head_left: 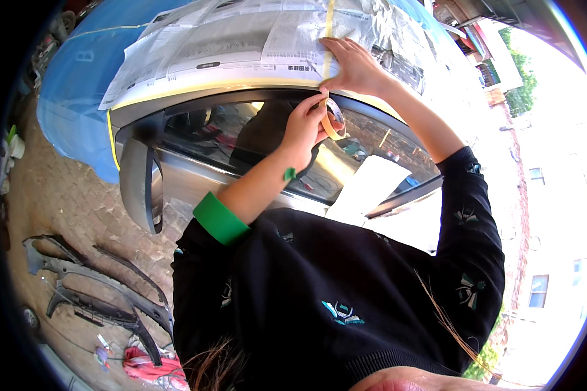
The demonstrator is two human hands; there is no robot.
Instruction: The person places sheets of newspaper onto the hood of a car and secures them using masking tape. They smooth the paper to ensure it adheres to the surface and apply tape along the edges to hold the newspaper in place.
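My left hand (301, 129) is closed round a roll of yellow masking tape (334, 125) just above the car's side window. From the roll a strip of tape (328, 26) runs up over the newspaper (231, 42) covering the roof. My right hand (360, 67) lies on that paper with its fingers spread, beside the strip. A wide green tape roll (220, 218) rings my left forearm, and a small green scrap (289, 174) sticks near the wrist. More yellow tape (195, 91) follows the paper's lower edge along the roof line.
Blue plastic sheeting (78, 98) drapes the car at the left. Below it juts the side mirror (140, 186). Dark bumper-like parts (101, 287) and a red cloth (151, 365) lie on the brick floor. A white sheet-like shape (372, 189) shows at the window.
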